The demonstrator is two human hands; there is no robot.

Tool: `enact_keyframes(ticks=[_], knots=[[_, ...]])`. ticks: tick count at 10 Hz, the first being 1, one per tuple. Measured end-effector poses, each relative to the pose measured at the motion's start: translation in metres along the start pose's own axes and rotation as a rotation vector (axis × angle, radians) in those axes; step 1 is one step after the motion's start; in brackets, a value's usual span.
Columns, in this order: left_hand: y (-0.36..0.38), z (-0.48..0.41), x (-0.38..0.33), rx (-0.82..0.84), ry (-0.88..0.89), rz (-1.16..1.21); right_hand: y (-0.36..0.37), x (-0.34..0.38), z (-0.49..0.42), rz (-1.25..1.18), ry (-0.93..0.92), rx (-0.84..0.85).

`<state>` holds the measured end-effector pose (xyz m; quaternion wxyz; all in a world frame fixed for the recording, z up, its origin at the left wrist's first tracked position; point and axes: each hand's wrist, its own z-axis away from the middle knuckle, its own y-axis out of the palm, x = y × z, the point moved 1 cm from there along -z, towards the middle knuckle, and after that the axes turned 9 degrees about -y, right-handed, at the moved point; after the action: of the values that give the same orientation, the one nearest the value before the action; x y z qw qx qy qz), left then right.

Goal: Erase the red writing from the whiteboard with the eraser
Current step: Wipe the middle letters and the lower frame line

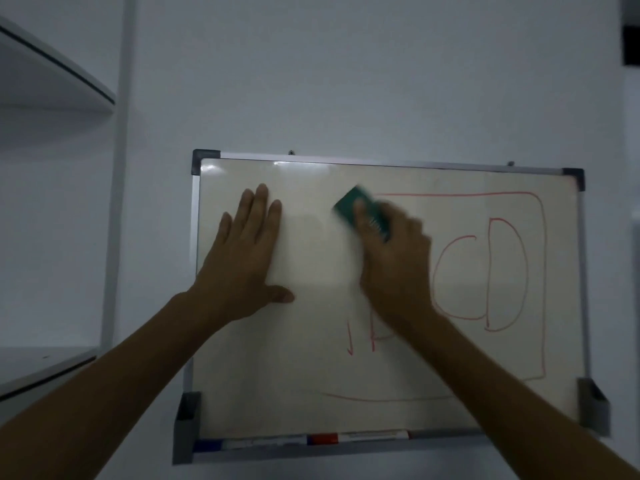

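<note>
Whiteboard (311, 358), left clean, right red-marked

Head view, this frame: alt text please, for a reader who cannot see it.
A person's right hand rubs a green eraser across a wall-mounted whiteboard while the left hand lies flat on it. Red writing remains on the right side; markers lie in the tray below.
</note>
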<state>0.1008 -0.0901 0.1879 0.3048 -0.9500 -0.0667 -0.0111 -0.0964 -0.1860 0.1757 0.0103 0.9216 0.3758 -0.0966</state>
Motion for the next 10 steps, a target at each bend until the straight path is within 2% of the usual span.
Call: enact_keyframes(ticks=[1,2,3,4,5,6,7,8,9,10], knots=[[0.003,0.002,0.003,-0.022,0.011,-0.025,0.009,0.019,0.073,0.034,-0.433,0.173],[0.002,0.002,0.006,-0.02,0.017,-0.053,-0.003,-0.006,0.059,0.092,-0.624,0.304],[0.002,0.001,0.005,-0.012,0.008,-0.062,-0.016,-0.047,-0.008,0.173,-0.318,0.041],[0.001,0.002,0.005,-0.007,-0.001,-0.059,-0.026,-0.064,-0.034,0.163,0.014,-0.093],[0.001,0.003,0.005,-0.01,-0.005,-0.069,-0.011,-0.027,0.005,-0.013,0.045,-0.083],[0.001,0.004,0.004,-0.003,-0.01,-0.08,-0.001,0.007,0.09,-0.135,-0.287,0.113],[-0.001,0.005,0.002,0.005,-0.015,-0.077,-0.009,0.0,0.14,-0.065,-0.713,0.331],[-0.002,0.004,0.001,0.01,-0.015,-0.081,-0.019,-0.016,0.095,0.012,-0.8,0.299],[-0.002,0.004,0.001,0.007,-0.027,-0.082,-0.023,-0.063,0.012,0.273,-0.489,0.087],[-0.002,0.003,0.0,0.008,-0.036,-0.076,-0.032,-0.08,-0.033,0.23,-0.17,-0.129]])
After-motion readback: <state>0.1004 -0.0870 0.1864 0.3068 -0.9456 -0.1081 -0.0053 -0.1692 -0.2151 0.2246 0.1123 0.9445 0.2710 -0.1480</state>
